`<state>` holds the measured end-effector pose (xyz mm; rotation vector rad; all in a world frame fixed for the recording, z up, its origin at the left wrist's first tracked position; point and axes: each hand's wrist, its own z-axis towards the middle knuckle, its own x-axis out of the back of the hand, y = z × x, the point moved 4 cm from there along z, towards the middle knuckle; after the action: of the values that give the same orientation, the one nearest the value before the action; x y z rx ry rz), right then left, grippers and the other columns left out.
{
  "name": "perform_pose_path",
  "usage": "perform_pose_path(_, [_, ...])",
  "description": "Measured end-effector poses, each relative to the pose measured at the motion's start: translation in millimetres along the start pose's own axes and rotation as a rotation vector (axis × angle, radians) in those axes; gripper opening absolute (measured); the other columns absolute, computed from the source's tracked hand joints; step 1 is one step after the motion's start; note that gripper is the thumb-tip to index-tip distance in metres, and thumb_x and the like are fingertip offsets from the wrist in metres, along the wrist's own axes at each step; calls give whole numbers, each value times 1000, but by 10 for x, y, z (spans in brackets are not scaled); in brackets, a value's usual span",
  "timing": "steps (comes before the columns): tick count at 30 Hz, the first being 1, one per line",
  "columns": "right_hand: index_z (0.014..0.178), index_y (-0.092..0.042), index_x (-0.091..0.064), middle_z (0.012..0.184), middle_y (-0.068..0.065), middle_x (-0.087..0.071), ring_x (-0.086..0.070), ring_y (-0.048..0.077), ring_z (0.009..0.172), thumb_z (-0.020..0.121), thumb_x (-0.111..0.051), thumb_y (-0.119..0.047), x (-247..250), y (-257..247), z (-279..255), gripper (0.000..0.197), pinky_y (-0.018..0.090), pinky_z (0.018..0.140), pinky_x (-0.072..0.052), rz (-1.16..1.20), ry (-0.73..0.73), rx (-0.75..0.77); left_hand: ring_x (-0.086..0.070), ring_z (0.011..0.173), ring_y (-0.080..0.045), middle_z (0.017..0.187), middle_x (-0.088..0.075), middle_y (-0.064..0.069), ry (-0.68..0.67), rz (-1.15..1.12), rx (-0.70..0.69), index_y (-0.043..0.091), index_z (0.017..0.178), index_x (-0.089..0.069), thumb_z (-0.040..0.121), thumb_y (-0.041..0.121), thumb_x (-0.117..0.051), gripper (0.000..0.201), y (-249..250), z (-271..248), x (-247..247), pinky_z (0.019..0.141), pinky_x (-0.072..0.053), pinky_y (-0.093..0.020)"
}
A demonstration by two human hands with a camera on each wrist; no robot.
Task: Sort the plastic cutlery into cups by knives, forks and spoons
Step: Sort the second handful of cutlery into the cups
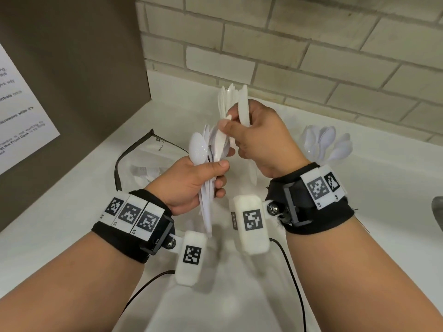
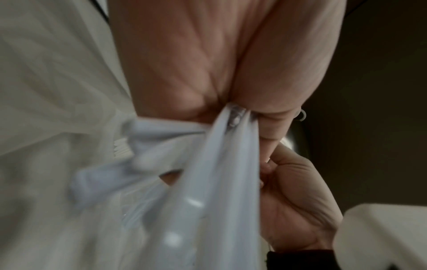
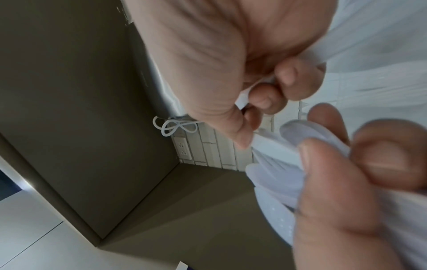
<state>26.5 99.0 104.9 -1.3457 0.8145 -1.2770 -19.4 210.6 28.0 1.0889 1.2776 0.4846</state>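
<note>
My left hand (image 1: 189, 185) grips a bundle of white plastic cutlery (image 1: 208, 159) upright above the counter, a spoon bowl (image 1: 198, 149) at its front. My right hand (image 1: 261, 140) is right of it and holds a white knife (image 1: 244, 109) against the palm. Its thumb and forefinger pinch a piece at the top of the bundle. The left wrist view shows the bundle's handles (image 2: 215, 182) leaving my palm, blurred. In the right wrist view the spoon bowls (image 3: 284, 182) sit between my left fingers (image 3: 335, 210). A clear cup of spoons (image 1: 327, 144) stands at the right.
More white pieces (image 1: 226, 97) fan out behind my right hand; what holds them is hidden. A clear bag with a black rim (image 1: 141, 161) lies on the white counter (image 1: 72, 212) at the left. A brown panel (image 1: 72, 68) and a brick wall (image 1: 311, 56) close the corner.
</note>
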Motion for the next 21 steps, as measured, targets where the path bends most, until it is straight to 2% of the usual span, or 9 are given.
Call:
perform_pose_path(2, [86, -20, -51, 70, -2, -61, -49, 4, 52, 92, -59, -15, 46, 14, 40, 12, 21, 53, -36, 0, 59, 3, -45, 56, -11, 68, -47, 2, 29, 20, 4, 13, 108, -61, 84, 17, -58, 24, -21, 8, 8, 55, -44, -25])
perform_pose_path(5, [98, -17, -43, 76, 2, -74, -60, 2, 60, 100, -45, -17, 136, -11, 93, 2, 20, 56, -40, 78, 144, 11, -46, 54, -12, 69, -50, 0, 67, 20, 9, 11, 103, -61, 83, 19, -59, 22, -43, 21, 28, 51, -44, -24])
perform_pose_path(7, [96, -17, -39, 70, 3, -71, -67, 18, 70, 102, -38, -16, 226, -75, 112, 6, 35, 60, -51, 159, 222, 57, -46, 52, -12, 69, -49, -2, 108, 38, 7, 8, 95, -60, 85, 20, -62, 17, -37, 29, 45, 50, -44, -25])
perform_pose_path(8, [95, -17, -38, 69, 5, -67, -67, 24, 69, 103, -35, -15, 272, -110, 136, 8, 43, 64, -56, 233, 253, 68, -46, 51, -13, 69, -48, -4, 144, 68, 6, 7, 89, -58, 86, 21, -65, 16, -32, 34, 58, 50, -43, -26])
perform_pose_path(10, [94, -18, -35, 67, 8, -57, -64, 27, 60, 104, -29, -16, 389, -172, 227, 11, 47, 63, -58, 368, 304, 74, -45, 50, -13, 67, -47, -4, 225, 127, 7, 8, 81, -56, 88, 22, -62, 17, -20, 38, 95, 49, -43, -27])
perform_pose_path(12, [98, -18, -35, 67, 6, -51, -55, 22, 52, 104, -28, -17, 519, -221, 388, 9, 39, 55, -55, 378, 369, 130, -48, 51, -14, 64, -49, -3, 296, 141, 6, 10, 81, -56, 90, 22, -60, 16, 3, 42, 136, 50, -46, -27])
perform_pose_path(15, [110, -14, -39, 70, 2, -47, -48, 15, 57, 102, -30, -11, 605, -226, 746, 13, 31, 58, -51, 205, 396, 273, -55, 55, -13, 61, -52, 0, 352, 109, -7, 11, 78, -57, 91, 25, -59, 18, 67, 39, 176, 60, -53, -32])
perform_pose_path(18, [101, -12, -49, 71, 0, -43, -47, 16, 66, 99, -34, -6, 529, -110, 1111, 16, 26, 68, -50, 118, 315, 312, -58, 59, -13, 61, -53, 0, 382, 102, -23, 10, 73, -56, 89, 26, -60, 23, 124, 25, 217, 78, -54, -42])
perform_pose_path(21, [92, -17, -47, 73, 1, -42, -46, 17, 72, 98, -34, -3, 416, 83, 1430, 20, 24, 73, -48, 136, 255, 301, -60, 59, -11, 60, -55, 0, 428, 100, -15, 9, 73, -57, 83, 29, -63, 24, 156, 5, 271, 85, -54, -47])
